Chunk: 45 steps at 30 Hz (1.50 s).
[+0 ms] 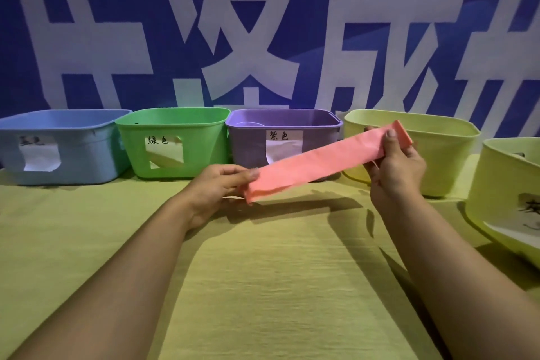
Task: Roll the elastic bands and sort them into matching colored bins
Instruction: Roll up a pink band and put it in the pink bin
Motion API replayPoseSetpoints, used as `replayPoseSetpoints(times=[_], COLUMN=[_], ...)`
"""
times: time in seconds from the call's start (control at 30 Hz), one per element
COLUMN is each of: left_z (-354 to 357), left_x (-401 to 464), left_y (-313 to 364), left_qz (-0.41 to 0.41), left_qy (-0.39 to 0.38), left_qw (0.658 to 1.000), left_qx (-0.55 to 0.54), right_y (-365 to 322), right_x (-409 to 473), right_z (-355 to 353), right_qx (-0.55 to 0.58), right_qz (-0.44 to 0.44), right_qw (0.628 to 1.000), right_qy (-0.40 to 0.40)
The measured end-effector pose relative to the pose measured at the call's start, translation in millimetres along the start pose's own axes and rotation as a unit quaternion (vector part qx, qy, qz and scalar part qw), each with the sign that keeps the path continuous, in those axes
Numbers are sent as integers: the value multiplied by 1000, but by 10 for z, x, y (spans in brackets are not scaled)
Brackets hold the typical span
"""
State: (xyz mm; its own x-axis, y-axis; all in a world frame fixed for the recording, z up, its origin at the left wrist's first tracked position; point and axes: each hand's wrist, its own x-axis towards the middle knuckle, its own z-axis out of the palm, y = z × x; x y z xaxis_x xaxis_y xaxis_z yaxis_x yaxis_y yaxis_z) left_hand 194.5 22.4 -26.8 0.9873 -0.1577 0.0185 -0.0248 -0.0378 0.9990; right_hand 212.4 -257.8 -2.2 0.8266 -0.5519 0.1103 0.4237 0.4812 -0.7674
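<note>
A flat pink elastic band [321,162] is stretched out in the air above the table, sloping up to the right. My left hand [214,191] pinches its lower left end. My right hand [396,165] pinches its upper right end, thumb on top. Behind the band stands a row of bins: a blue bin [58,146], a green bin [172,142], a purple bin [283,137] with something pale inside, and a yellow bin [438,152]. The right hand and the band cover the yellow bin's front.
A second yellow bin [508,199] sits at the right edge, nearer to me, with a paper label. A yellow-green cloth [263,286] covers the table. A blue banner [263,23] with large white characters hangs close behind the bins.
</note>
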Motion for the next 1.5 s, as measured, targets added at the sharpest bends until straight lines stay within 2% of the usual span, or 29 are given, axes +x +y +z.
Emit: replayPoseSetpoints(times=[0.23,0.37,0.53,0.63,0.77,1.07,1.23,1.4,1.5], left_z=[-75,-77,-132,-128,-147,-278,-291,-287,-302], left_x=[-1,21,31,22,29,47,42,51,67], left_y=[31,97,161,202,224,181,173,190,199], left_qz=[-29,-4,27,34,33,-25,-10,63,100], left_qy=[39,90,162,165,174,220,301,367,398], left_qw=[987,976,969,967,962,933,920,902,895], left_qx=[-152,-199,-187,-192,-208,-285,-253,-219,-175], right_y=[53,91,164,210,251,237,235,188,221], right_x=[63,95,64,34,97,95,96,25,23], right_z=[-50,-66,-22,-19,-91,-118,-138,-101,-86], right_qx=[-35,-91,-226,-295,-359,-317,-323,-391,-486], right_qz=[23,27,-24,-36,-63,34,38,31,4], right_qw=[999,996,971,946,924,943,941,907,853], right_qy=[23,0,-79,-127,-117,-95,-91,-156,-190])
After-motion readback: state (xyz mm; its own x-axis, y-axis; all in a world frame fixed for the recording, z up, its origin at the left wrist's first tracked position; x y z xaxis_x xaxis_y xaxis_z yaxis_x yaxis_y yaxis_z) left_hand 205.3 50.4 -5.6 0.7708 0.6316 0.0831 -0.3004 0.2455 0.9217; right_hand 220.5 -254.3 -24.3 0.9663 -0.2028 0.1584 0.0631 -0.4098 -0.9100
